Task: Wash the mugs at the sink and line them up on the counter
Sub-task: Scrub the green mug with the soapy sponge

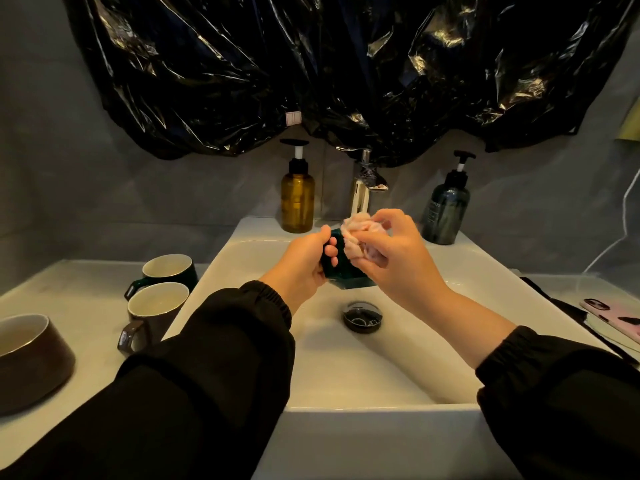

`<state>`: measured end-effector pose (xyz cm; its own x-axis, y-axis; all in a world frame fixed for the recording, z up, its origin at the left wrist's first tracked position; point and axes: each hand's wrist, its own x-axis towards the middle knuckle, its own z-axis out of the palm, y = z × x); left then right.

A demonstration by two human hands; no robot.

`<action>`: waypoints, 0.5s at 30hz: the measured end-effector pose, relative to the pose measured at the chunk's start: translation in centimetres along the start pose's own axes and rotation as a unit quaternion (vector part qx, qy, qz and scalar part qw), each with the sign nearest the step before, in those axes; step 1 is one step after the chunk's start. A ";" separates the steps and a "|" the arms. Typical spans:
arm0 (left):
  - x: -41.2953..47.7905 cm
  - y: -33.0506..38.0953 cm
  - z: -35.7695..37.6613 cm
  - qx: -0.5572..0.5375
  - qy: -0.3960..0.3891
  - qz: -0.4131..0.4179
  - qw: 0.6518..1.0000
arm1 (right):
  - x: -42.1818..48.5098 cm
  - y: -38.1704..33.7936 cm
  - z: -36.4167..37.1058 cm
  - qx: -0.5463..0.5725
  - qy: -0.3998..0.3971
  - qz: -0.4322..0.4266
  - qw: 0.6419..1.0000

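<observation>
Over the white sink (263, 237) my left hand (304, 261) grips a dark green mug (343, 271), tilted on its side. My right hand (394, 258) pinches a crumpled pale pink cloth (356, 237) against the mug's mouth, just below the chrome tap (363, 188). On the counter (69, 292) to the left stand a dark green mug (169, 270) and, nearer to me, a brown mug (156, 311), both upright with pale insides. A larger brown mug or bowl (31, 358) sits at the far left edge.
An amber pump bottle (297, 195) stands left of the tap and a dark blue pump bottle (446, 209) right of it. The sink drain (362, 315) lies below the hands. A pink phone (613, 317) lies on a dark mat at right. Black plastic sheeting (311, 64) covers the wall above.
</observation>
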<state>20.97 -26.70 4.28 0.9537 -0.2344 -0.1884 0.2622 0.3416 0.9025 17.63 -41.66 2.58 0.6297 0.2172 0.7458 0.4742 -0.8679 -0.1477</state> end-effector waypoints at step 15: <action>-0.5 0.3 0.2 0.018 -0.009 0.013 1.000 | 0.2 -0.4 -0.6 -0.084 0.049 -0.163 0.982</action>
<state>20.59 -26.65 4.73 0.9571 -0.2426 -0.1582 0.2318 0.3140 0.9207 17.22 -41.56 3.15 0.3949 0.4584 0.7962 0.5270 -0.8229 0.2124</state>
